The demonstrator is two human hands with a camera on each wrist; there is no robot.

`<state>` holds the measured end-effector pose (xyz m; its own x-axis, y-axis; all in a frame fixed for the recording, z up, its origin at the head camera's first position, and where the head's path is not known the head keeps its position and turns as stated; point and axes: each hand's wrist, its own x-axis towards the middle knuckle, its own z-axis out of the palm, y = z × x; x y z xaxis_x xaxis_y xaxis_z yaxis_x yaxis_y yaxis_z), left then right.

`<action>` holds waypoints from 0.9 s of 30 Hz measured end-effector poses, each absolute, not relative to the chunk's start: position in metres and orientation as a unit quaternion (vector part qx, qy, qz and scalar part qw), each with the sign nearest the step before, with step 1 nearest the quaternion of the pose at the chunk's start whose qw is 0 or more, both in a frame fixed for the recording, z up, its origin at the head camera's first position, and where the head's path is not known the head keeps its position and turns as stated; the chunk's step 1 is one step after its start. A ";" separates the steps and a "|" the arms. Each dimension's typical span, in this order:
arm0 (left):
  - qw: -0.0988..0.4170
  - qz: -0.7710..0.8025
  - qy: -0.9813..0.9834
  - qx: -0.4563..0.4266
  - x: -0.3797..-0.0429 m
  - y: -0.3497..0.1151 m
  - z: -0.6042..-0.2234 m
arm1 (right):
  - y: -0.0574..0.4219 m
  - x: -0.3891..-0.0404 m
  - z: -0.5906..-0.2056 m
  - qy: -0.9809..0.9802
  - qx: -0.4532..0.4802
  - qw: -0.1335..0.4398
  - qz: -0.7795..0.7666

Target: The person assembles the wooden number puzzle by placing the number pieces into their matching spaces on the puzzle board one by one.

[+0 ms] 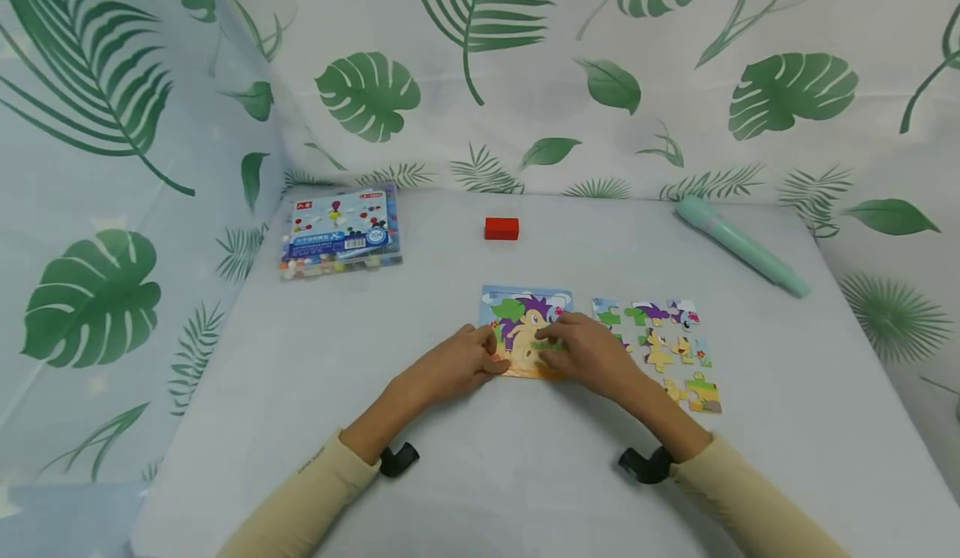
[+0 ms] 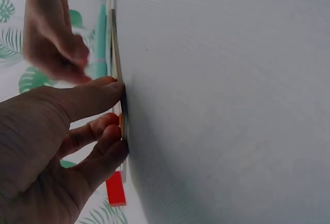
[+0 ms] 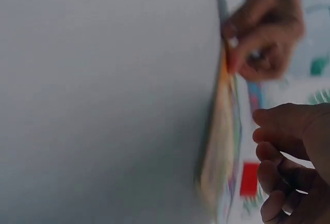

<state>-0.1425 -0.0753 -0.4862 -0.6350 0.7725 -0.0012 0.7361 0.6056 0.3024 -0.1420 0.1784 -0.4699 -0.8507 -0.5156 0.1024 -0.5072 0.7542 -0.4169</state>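
Observation:
A jigsaw puzzle board [image 1: 528,300] with a purple-haired cartoon animal lies flat in front of me. My left hand [image 1: 463,362] grips its near left corner, thumb on the near edge and fingertips along the left side. In the left wrist view the left hand [image 2: 56,131] has an orange bit of the board showing between thumb and fingers. Over the board's right half hovers my right hand [image 1: 588,354], fingers bent. Nothing shows between the loosely curled fingers of the right hand [image 3: 294,157] in the right wrist view.
Right of the board lie several loose puzzle pieces [image 1: 703,393], partly behind my right forearm. Farther back are a red block [image 1: 502,228], a clear box of colourful beads [image 1: 341,229] and a mint-green tube-shaped object [image 1: 742,246]. A leaf-print curtain [image 1: 525,117] borders the table.

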 end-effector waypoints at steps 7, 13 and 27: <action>0.058 0.201 0.875 0.437 -0.145 -0.065 -0.492 | 0.142 -0.149 -0.486 0.939 -0.298 0.005 -0.169; 0.052 0.184 0.888 0.419 -0.147 -0.065 -0.486 | 0.139 -0.158 -0.489 0.930 -0.247 0.060 -0.266; 0.075 0.137 0.922 0.354 -0.147 -0.068 -0.477 | 0.154 -0.164 -0.474 0.866 -0.202 0.158 -0.429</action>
